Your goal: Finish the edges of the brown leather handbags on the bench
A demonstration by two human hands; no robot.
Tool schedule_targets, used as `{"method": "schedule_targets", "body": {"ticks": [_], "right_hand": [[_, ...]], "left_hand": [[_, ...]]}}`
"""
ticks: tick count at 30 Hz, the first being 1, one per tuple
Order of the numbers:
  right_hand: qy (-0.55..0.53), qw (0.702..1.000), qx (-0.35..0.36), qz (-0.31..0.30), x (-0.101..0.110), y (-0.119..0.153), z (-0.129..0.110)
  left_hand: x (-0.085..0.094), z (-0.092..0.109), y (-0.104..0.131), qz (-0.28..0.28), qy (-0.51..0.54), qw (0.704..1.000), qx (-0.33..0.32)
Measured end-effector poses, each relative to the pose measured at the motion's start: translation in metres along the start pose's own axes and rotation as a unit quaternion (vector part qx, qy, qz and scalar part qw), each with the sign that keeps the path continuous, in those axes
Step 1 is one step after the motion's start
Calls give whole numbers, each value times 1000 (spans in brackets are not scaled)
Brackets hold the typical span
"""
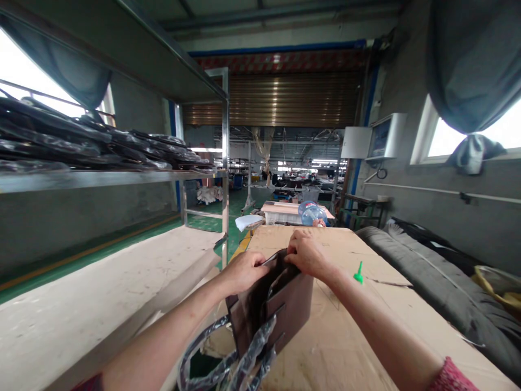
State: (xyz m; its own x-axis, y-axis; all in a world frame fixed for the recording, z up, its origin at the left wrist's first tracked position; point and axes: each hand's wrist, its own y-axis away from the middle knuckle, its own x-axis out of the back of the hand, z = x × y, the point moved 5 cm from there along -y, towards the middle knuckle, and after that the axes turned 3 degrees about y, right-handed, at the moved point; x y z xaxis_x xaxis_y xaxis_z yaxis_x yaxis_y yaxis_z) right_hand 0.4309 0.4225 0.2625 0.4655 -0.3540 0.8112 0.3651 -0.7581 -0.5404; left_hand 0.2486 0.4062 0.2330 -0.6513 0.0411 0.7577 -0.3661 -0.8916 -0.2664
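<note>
A dark brown bag stands tilted at the near part of the cardboard-covered table, its top opening spread apart. Plastic-wrapped handles hang from its near side. My left hand pinches the left edge of the opening. At the far right corner of the rim, my right hand has its fingers curled over the edge. The bag's inside is dark, and its bottom is hidden.
A green nozzle-like piece lies on the cardboard right of my right forearm. A blue water bottle is beyond the table. Plastic-wrapped dark items fill the left shelf; grey rolls lie at right.
</note>
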Motion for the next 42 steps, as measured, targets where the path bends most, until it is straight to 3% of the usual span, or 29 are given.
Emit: {"method": "schedule_targets", "body": {"ticks": [7, 17, 20, 25, 29, 33, 37, 42], "right_hand": [[35, 999, 5, -5, 1, -3, -1], [68, 996, -58, 8, 2, -3, -2], [70, 993, -96, -8, -1, -4, 2], [71, 994, -85, -10, -2, -5, -1], [56, 994, -94, -9, -2, -4, -3], [2, 997, -79, 9, -4, -2, -1], [-157, 982, -30, 97, 2, 3, 12], [-283, 935, -144, 156, 10, 16, 47]], "left_hand": [[1, 2, 1, -2, 3, 1000, 11], [3, 4, 2, -29, -19, 999, 23], [3, 6, 4, -48, -6, 999, 11], [2, 12, -2, -98, 9, 995, -5], [-4, 12, -23, -42, 73, 996, 24], [-8, 19, -37, 4, -21, 1000, 21], [0, 26, -36, 40, -119, 990, 70], [3, 23, -32, 43, -134, 987, 82]]}}
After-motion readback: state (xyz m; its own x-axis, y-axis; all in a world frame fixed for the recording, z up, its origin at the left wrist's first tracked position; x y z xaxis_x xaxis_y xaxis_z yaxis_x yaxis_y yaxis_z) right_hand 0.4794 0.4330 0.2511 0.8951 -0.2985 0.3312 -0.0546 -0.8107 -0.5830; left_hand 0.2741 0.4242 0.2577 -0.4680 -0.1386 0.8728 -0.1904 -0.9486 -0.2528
